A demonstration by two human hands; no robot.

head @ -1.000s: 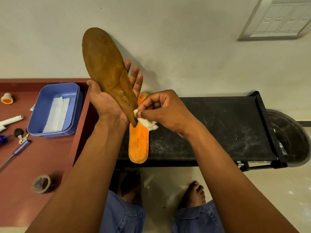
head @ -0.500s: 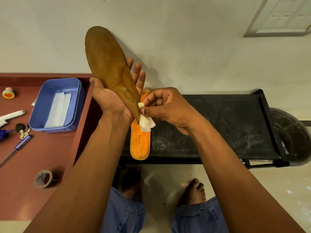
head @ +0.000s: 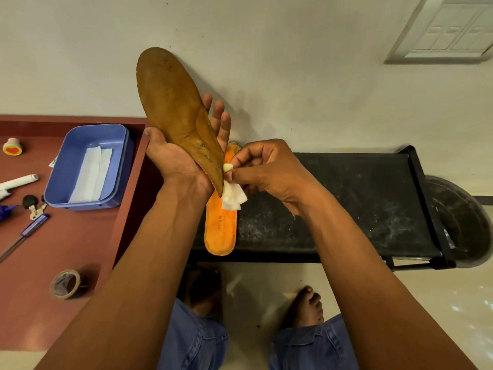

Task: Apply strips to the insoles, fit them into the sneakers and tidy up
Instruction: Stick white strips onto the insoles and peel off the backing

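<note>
The left hand [head: 176,158] holds a brown insole [head: 176,108] up in the air. The thumb sits on one side and the straight fingers lie behind it. The toe end of the brown insole points up and away, and the heel end points down.

The right hand [head: 266,172] pinches a small white strip [head: 233,197] between the thumb and the fingers. The strip touches the edge of the brown insole near the heel. Part of the strip hangs loose below the fingers.

An orange insole [head: 221,231] lies flat on the black bench [head: 346,204], right under the two hands. Its near end reaches the front edge of the bench.

A red-brown bench [head: 40,249] stands on the left. On it sits a blue tray [head: 80,145] with more white strips [head: 92,176] inside. Near the tray lie some keys [head: 34,206], a white tube [head: 20,181], a small round stamp with a heart [head: 12,146] and a blue tool [head: 32,229]. A roll of tape [head: 66,283] lies closer to the person.

Below the arms you can see blue jeans [head: 192,340] and a bare foot [head: 306,308] on the floor.
</note>
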